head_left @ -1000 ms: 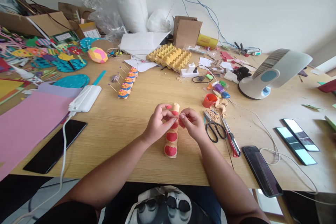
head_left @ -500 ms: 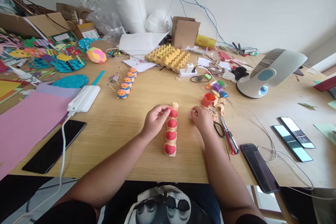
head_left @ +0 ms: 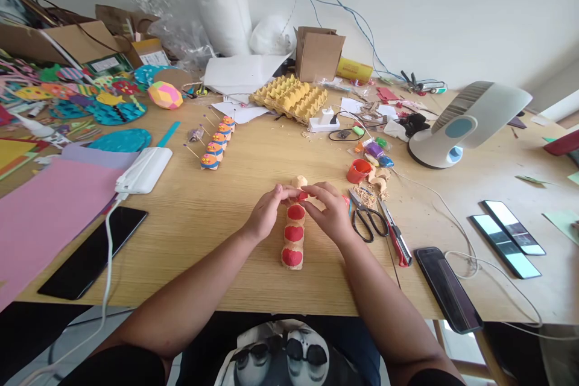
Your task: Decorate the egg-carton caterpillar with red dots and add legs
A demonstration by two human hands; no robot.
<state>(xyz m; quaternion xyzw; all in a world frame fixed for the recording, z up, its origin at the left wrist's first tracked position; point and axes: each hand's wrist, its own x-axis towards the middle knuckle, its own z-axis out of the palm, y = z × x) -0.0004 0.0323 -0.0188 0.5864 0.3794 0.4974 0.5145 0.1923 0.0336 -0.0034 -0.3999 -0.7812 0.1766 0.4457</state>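
Observation:
A narrow egg-carton strip (head_left: 294,245) lies lengthwise in front of me, its bumps capped with red modelling clay (head_left: 296,212). The farthest bump (head_left: 299,181) is bare tan. My left hand (head_left: 266,211) holds the strip's left side near the far end, fingertips at a red cap (head_left: 301,195) partly hidden between the hands. From the right, my right hand (head_left: 330,212) reaches over the same cap, thumb and fingers apart, fingertips touching it. Black-handled scissors (head_left: 364,217) lie right of that hand.
A finished-looking decorated caterpillar (head_left: 218,146) stands at the left. A red cup (head_left: 359,170), a red utility knife (head_left: 398,241) and a phone (head_left: 447,289) lie to the right. Yellow egg trays (head_left: 289,98), a white power bank (head_left: 145,170) and a white fan (head_left: 461,123) surround the work area.
My right hand has moved left from beside the scissors to the strip, uncovering the scissors. My left fingers have straightened from a pinch at the red cap.

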